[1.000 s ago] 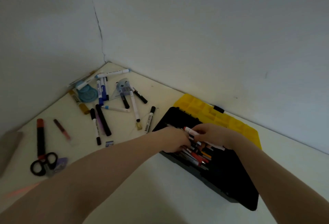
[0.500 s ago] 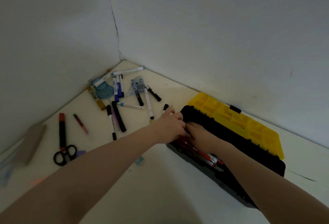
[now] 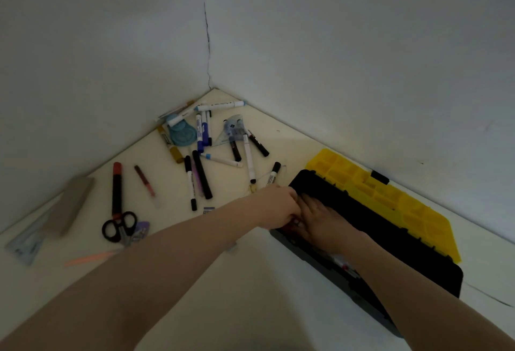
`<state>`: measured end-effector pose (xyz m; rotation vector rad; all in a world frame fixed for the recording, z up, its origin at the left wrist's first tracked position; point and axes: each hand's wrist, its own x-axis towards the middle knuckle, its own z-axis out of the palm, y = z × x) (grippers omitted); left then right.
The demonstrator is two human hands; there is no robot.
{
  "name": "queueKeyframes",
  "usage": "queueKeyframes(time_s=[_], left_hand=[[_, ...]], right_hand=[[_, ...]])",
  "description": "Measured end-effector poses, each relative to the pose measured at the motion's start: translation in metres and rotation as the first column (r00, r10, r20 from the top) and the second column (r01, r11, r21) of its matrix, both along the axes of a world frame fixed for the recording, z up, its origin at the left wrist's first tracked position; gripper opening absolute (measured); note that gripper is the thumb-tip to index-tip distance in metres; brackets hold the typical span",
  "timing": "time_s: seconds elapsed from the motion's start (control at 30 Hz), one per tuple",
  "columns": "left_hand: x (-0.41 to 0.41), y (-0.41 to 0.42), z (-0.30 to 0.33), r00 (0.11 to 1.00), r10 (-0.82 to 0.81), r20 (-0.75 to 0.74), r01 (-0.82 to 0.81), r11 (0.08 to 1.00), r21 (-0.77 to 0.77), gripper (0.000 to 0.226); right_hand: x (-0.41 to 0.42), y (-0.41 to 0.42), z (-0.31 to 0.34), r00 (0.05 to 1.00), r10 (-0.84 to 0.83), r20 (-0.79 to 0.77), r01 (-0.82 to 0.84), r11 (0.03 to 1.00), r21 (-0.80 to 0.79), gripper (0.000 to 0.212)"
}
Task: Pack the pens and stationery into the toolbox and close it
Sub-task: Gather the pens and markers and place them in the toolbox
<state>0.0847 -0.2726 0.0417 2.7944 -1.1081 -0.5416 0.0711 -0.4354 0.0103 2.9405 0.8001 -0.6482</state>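
Note:
The black toolbox (image 3: 409, 247) lies open at the right, its yellow lid (image 3: 390, 197) leaning back towards the wall. Pens (image 3: 345, 267) lie inside it, mostly hidden by my right forearm. My right hand (image 3: 323, 219) lies flat in the box's left end with the fingers stretched over the pens. My left hand (image 3: 278, 205) is right beside it at the box's left wall, fingers curled downward; what they grip is hidden. Several loose markers (image 3: 202, 175) remain scattered on the table towards the corner.
On the cream table: a red-capped marker (image 3: 117, 187), black scissors (image 3: 119, 226), a blue round disc (image 3: 182, 134), a clear set square (image 3: 234, 130), a grey block (image 3: 71, 205), an orange pen (image 3: 92, 258). Walls close in at the back and left.
My right hand held a white marker over the box, then went down into its left end and now lies flat there. My left hand stayed at the box's left end.

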Motion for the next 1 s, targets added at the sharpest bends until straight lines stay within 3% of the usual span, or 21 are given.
queueKeyframes(time_s=[0.07,0.13,0.2,0.27,0.33,0.4,0.47,0.6,0.73,0.8,1.0], left_hand=[[-0.002,0.002,0.003,0.999,-0.033,0.009,0.033,0.999,-0.017,0.032],[-0.006,0.008,0.006,0.997,-0.051,0.063,0.057,0.993,-0.101,0.032],[-0.011,0.018,0.006,0.984,-0.023,0.178,0.070,0.963,-0.262,0.031],[-0.015,0.034,0.002,0.953,0.080,0.292,0.043,0.918,-0.394,0.033],[-0.019,0.053,0.000,0.925,0.196,0.325,-0.033,0.894,-0.446,0.032],[-0.023,0.075,-0.003,0.909,0.288,0.302,-0.127,0.880,-0.458,0.032],[-0.029,0.102,-0.011,0.886,0.382,0.261,-0.238,0.860,-0.450,0.033],[-0.048,0.153,-0.030,0.792,0.593,0.143,-0.497,0.764,-0.412,0.036],[-0.067,0.192,-0.038,0.589,0.808,0.037,-0.715,0.541,-0.444,0.027],[-0.073,0.213,-0.038,0.477,0.879,-0.013,-0.794,0.425,-0.434,0.029],[-0.074,0.257,-0.040,0.211,0.977,0.029,-0.939,0.211,-0.272,0.033]], right_hand=[[0.001,0.008,0.001,0.997,-0.070,-0.040,0.070,0.997,-0.022,0.084],[0.002,0.016,-0.001,0.982,-0.132,-0.134,0.135,0.991,0.014,0.070],[0.006,0.020,0.000,0.954,-0.225,-0.197,0.261,0.948,0.184,0.064],[0.008,0.028,0.010,0.920,-0.369,-0.135,0.392,0.833,0.392,0.039],[0.007,0.039,0.024,0.863,-0.503,-0.033,0.450,0.739,0.502,0.019],[0.005,0.055,0.040,0.852,-0.516,0.085,0.385,0.729,0.565,0.016],[0.003,0.079,0.050,0.893,-0.416,0.172,0.245,0.769,0.591,0.017],[0.004,0.129,0.047,0.973,-0.213,-0.090,0.226,0.789,0.572,0.019],[0.012,0.167,0.030,0.925,-0.221,-0.308,0.352,0.804,0.480,0.022],[0.017,0.186,0.025,0.908,-0.245,-0.339,0.386,0.802,0.455,0.026],[0.039,0.236,0.010,0.909,-0.262,-0.325,0.380,0.840,0.387,0.036]])
